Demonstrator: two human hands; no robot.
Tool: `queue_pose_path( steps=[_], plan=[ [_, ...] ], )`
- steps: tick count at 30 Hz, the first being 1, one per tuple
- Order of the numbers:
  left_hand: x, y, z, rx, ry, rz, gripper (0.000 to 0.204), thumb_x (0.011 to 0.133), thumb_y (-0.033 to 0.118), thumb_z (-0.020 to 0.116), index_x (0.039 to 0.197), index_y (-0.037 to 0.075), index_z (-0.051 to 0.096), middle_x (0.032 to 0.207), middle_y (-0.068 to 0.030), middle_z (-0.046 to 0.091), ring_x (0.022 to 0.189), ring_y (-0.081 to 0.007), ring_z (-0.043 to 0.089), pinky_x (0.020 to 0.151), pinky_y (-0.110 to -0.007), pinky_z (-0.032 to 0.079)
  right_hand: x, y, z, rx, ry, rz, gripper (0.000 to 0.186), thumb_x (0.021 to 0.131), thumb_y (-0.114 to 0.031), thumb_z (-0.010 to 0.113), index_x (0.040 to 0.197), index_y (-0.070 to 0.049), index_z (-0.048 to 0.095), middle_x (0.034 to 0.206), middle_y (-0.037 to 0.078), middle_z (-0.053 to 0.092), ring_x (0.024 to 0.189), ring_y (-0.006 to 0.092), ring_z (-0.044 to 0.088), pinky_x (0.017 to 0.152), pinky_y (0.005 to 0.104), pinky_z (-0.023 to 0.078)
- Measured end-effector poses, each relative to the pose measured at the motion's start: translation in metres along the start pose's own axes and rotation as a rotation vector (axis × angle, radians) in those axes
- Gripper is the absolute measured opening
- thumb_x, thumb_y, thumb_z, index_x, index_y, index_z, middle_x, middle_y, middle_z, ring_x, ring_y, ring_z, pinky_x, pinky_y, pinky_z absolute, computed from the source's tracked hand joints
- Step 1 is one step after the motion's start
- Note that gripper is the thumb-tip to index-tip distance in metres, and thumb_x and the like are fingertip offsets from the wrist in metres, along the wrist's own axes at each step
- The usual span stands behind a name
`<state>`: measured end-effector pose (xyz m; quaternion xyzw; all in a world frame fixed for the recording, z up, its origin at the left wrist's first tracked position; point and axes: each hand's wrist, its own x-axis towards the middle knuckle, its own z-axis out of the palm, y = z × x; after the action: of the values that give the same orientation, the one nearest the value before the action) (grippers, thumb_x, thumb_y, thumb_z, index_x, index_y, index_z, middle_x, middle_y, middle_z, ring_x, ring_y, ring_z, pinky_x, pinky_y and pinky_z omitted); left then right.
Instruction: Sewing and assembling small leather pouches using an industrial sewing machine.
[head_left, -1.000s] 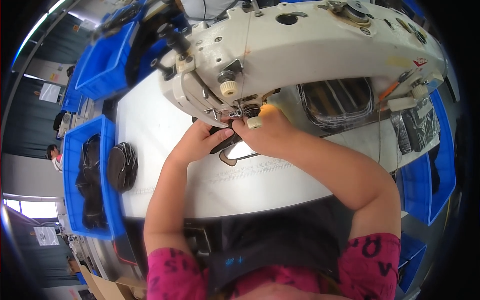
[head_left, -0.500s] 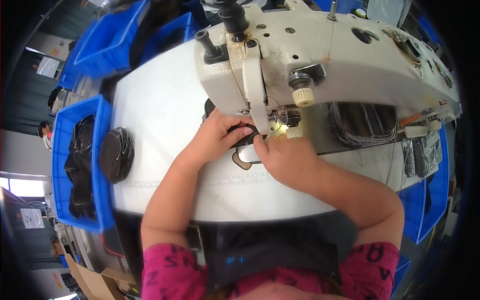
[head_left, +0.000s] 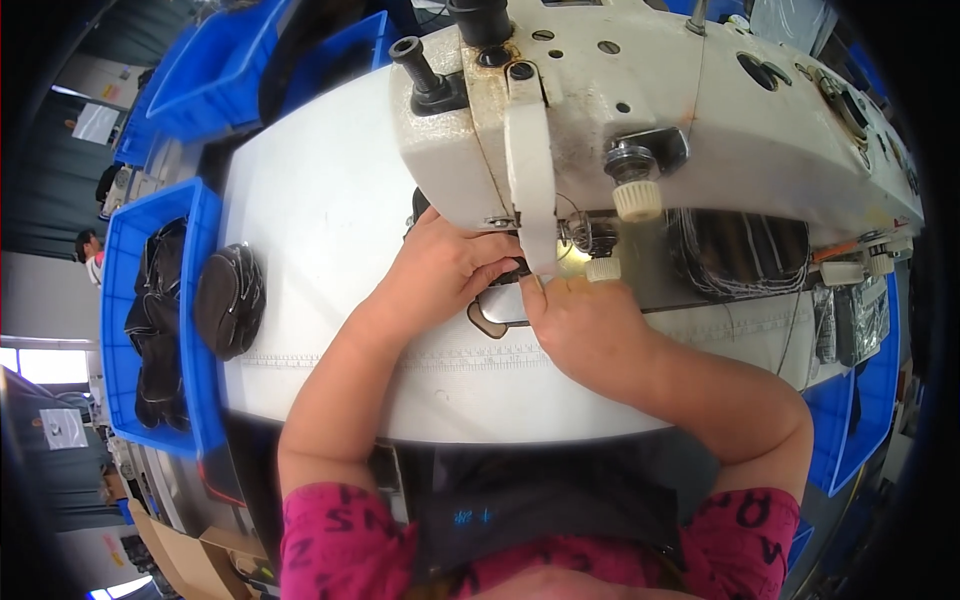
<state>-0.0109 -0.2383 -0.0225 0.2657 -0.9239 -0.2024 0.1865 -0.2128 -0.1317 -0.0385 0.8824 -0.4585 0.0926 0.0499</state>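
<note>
A black fabric piece [head_left: 511, 273] lies under the head of a white sewing machine [head_left: 580, 90], mostly hidden by my hands and the machine. My left hand [head_left: 432, 272] is closed on it, thumb and fingers pinching beside the needle area. Another dark bit of the piece shows behind that hand, by the machine's left edge. My right hand [head_left: 590, 318] is closed too, its thumb and bent forefinger at the piece's right edge, just in front of the needle area. The needle itself is hidden. A small light glows there.
On the white table [head_left: 320, 200], a stack of dark rounded pieces [head_left: 228, 302] stands left. Beside it is a blue bin [head_left: 208, 400] of black pieces. More stacked dark pieces [head_left: 735, 255] lie under the machine arm. Plastic-wrapped packets [head_left: 862, 325] lie at the right.
My left hand's fingers have drawn in closer to the needle area, and less of the black fabric shows. The right hand has shifted slightly right; the view has moved a little.
</note>
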Motion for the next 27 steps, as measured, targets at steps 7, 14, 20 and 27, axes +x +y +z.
queue_pose_path(
  steps=[7,14,20,27],
  plan=[
    [-0.001,-0.004,0.003,0.071,0.03,0.026,0.013,0.093,0.018,0.076,0.106,0.013,0.077,0.089,-0.0089,0.076,0.077,-0.0315,0.073,0.066,-0.041,0.056,0.001,-0.001,-0.007,0.016,-0.071,-0.01,0.048,0.084,-0.011,0.067,0.128,0.007,0.068,0.072,0.002,0.068,0.064,0.0166,0.068,0.057,0.0344,0.047],
    [-0.003,0.001,0.007,0.04,0.05,0.002,0.014,0.092,0.018,0.077,0.106,0.015,0.078,0.088,-0.0096,0.076,0.079,-0.0328,0.073,0.069,-0.043,0.057,0.001,0.0,-0.008,0.029,-0.109,0.006,0.046,0.083,-0.01,0.066,0.126,0.008,0.068,0.074,0.003,0.069,0.067,0.018,0.069,0.058,0.0347,0.049],
    [0.0,0.005,0.01,0.166,0.065,-0.04,0.014,0.087,0.015,0.077,0.101,0.012,0.078,0.092,-0.0044,0.076,0.088,-0.0292,0.071,0.082,-0.04,0.056,0.002,0.004,-0.001,-0.04,-0.07,0.018,0.047,0.082,-0.01,0.067,0.125,0.007,0.068,0.068,0.0,0.067,0.061,0.0159,0.067,0.053,0.0349,0.046],
    [0.001,0.009,0.015,0.189,0.078,-0.118,0.016,0.086,0.014,0.078,0.101,0.011,0.079,0.09,-0.0075,0.076,0.088,-0.0311,0.071,0.078,-0.042,0.058,0.001,0.008,0.006,-0.035,0.018,0.034,0.049,0.082,-0.011,0.067,0.128,0.006,0.067,0.065,-0.001,0.066,0.055,0.0152,0.064,0.051,0.0351,0.043]
  ],
)
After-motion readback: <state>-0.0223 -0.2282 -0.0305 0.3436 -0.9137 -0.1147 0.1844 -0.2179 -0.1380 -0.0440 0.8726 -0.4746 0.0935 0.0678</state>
